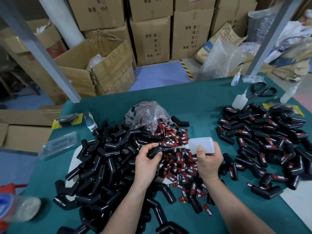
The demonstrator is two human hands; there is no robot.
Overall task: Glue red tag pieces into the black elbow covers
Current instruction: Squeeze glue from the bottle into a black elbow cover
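The left hand [148, 159] is curled round one black elbow cover [156, 152], thumb and fingers pinching it so its flat face turns toward the other hand; this looks meant to steady it for gluing. The right hand [208, 163] is wrapped round a glue bottle [201, 145] lying on its side, thumb across the front, its thin nozzle reaching left to the cover; tipped like that, the glue can run to the tip. No tag can be seen on the held cover, so I judge the glue is going on first. Just beneath both hands lie the loose red tags [182, 166], within easy reach for the next pick. To the left is a heap of bare covers [101, 166]; well apart on the right, a heap of tagged covers [270, 146], probably the finished ones kept separate. Farther back on the green table [194, 102] a plastic bag [146, 115] spills more tags; spare bottles [239, 100] and scissors [263, 92] sit near the far edge; cardboard boxes [152, 39] are stacked behind.
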